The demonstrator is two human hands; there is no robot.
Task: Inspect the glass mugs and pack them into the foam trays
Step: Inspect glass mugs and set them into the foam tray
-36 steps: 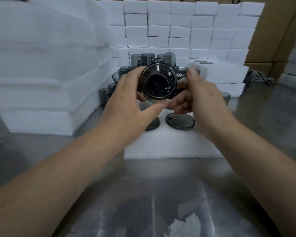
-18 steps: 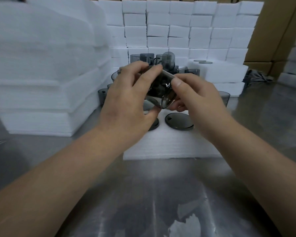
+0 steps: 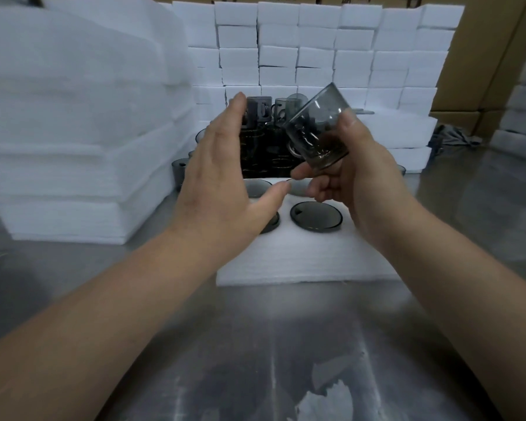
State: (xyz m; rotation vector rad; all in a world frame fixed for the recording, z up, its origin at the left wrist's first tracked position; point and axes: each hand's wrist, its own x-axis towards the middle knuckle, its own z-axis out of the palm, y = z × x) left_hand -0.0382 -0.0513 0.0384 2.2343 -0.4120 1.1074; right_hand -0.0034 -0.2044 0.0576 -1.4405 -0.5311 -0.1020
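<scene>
Foam stacks (image 3: 73, 132) and mugs (image 3: 264, 147) hem the tray (image 3: 301, 256) left and back; near side open.

The smoky grey glass mug (image 3: 316, 129) is transparent, smooth and glossy, with bright reflections on its wall. The white foam tray (image 3: 301, 256) looks soft and matt, with fine ribs on its surface. The grey metal table (image 3: 255, 344) is brushed and shiny. The brown cardboard boxes (image 3: 483, 56) are matt.
</scene>
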